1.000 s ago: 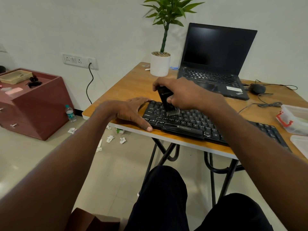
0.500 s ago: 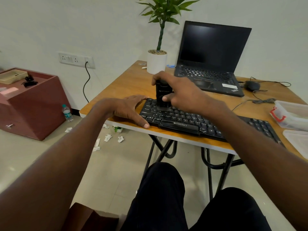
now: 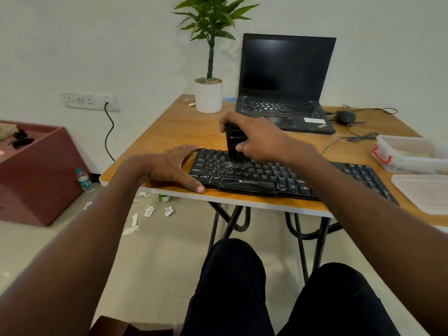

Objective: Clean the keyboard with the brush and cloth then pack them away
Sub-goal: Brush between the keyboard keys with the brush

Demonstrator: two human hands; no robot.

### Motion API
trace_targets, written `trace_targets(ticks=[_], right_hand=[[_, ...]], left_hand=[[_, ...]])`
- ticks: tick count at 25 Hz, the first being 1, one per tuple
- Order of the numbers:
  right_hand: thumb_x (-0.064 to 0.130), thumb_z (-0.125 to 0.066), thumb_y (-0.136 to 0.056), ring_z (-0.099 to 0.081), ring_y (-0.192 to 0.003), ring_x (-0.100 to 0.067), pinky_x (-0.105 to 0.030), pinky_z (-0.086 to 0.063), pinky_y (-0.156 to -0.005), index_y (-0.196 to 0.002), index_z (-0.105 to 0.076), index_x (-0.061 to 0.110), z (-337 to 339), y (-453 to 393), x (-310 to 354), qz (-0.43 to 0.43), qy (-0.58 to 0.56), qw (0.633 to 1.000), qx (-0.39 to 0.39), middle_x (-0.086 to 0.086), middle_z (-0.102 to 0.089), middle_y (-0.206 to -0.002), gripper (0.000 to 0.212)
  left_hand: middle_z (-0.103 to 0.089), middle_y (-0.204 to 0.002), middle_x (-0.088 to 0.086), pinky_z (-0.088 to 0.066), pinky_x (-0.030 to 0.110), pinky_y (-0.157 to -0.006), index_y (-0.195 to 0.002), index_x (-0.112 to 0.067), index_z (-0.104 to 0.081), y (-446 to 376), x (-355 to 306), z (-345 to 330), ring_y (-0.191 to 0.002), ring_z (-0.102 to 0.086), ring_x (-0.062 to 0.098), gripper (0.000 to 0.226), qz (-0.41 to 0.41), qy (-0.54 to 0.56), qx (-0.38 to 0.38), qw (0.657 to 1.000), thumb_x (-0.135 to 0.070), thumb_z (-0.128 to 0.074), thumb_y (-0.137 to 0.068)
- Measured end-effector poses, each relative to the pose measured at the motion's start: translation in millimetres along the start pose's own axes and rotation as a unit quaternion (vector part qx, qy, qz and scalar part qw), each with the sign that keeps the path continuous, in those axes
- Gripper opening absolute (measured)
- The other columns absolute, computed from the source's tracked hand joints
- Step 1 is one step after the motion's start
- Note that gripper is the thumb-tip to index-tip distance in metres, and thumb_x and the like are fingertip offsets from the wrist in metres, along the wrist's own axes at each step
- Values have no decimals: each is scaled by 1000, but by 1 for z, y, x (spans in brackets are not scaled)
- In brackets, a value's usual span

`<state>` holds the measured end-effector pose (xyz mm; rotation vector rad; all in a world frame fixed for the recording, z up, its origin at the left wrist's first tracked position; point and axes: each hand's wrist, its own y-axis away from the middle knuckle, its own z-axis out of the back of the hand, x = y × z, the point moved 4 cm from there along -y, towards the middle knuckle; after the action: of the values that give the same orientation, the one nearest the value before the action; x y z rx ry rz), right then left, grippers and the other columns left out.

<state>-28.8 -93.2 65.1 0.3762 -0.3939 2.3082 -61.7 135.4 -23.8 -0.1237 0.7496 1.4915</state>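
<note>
Head view: the right hand (image 3: 257, 139) was clamped on the black brush (image 3: 234, 146), bristles down on the Zebronics keyboard (image 3: 266, 177) at the table's (image 3: 184, 127) front edge. The left hand (image 3: 169, 166) lay open, bracing the keyboard's left end. Brushing seemed underway; next, probably sweeping the remaining rows.

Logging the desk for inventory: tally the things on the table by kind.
Keyboards: 1, keyboard
Brushes: 1, brush held by the right hand
Laptops: 1, laptop
Mice: 1, mouse
Potted plants: 1, potted plant
Plastic containers: 1, container
Lids: 1, lid
Total: 7
</note>
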Motion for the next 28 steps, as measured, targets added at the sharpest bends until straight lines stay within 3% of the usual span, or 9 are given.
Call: trace_targets(ticks=[2, 6, 10, 14, 18, 21, 23, 25, 28], right_hand=[[7, -66, -92, -63, -103, -26, -35, -61, -74, -127, -46, 42, 7, -2, -2, -22, 33, 999, -9, -3, -59, -122, 54], [4, -65, -93, -64, -99, -19, -23, -59, -64, -132, -45, 40, -5, 2, 6, 18, -72, 997, 16, -3, -55, -123, 57], [9, -70, -87, -63, -100, -22, -31, -59, -70, -131, -44, 42, 2, 3, 0, -13, 0, 1000, 23, -4, -57, -123, 60], [4, -70, -87, -65, -99, -19, -32, -64, -71, -132, -45, 42, -3, 12, 5, 28, -62, 998, 14, -1, -56, -123, 65], [8, -71, -85, -63, -101, -22, -34, -60, -69, -128, -46, 46, 4, 12, 3, 12, 41, 999, -17, 1, -57, -122, 63], [2, -68, -87, -64, -101, -17, -33, -65, -71, -129, -47, 43, -2, 16, 9, 54, -61, 996, 23, 3, -55, -125, 63], [3, -69, -84, -63, -101, -17, -36, -65, -73, -125, -48, 45, -1, 16, 8, 36, -35, 997, 65, 4, -55, -123, 62], [4, -70, -80, -62, -100, -20, -42, -63, -76, -123, -49, 46, 4, 12, 9, 21, 19, 999, 45, 4, -56, -122, 63], [1, -69, -85, -62, -103, -18, -36, -64, -76, -131, -48, 42, -3, 14, 16, 51, -45, 997, 33, 3, -54, -126, 66]], left_hand=[[-13, -170, -14, -27, 59, -125, -163, -49, -7, -1, 3, 0, -154, -21, 27, 153, 2, 3, 3, 1000, -80, -89, -37], [-13, -169, -14, -27, 58, -125, -163, -49, -9, 0, 1, 0, -153, -21, 27, 152, 2, 13, -1, 1000, -77, -90, -38], [-12, -170, -14, -27, 58, -125, -163, -48, -8, 0, 1, 1, -154, -20, 26, 151, 3, 1, 3, 1000, -79, -88, -39], [-15, -169, -13, -28, 57, -125, -164, -46, -8, 0, 0, 1, -152, -22, 25, 149, -2, 1, 1, 1000, -77, -88, -42], [-15, -169, -12, -27, 55, -125, -164, -44, -8, 2, -3, 0, -153, -21, 25, 149, -5, -3, 0, 1000, -76, -87, -42], [-15, -169, -11, -27, 54, -125, -165, -43, -7, 4, -6, 0, -152, -22, 25, 143, -1, -1, -4, 1000, -68, -89, -50], [-15, -169, -11, -27, 54, -125, -165, -43, -8, 4, -6, 1, -152, -23, 25, 140, -3, 2, -5, 1000, -65, -89, -52], [-16, -169, -11, -28, 55, -125, -164, -45, -8, 3, -4, 1, -152, -23, 25, 142, -5, 0, -2, 1000, -69, -89, -50], [-16, -168, -13, -29, 57, -125, -163, -47, -9, 1, -2, 1, -152, -24, 25, 147, -4, 6, 1, 1000, -76, -89, -42]])
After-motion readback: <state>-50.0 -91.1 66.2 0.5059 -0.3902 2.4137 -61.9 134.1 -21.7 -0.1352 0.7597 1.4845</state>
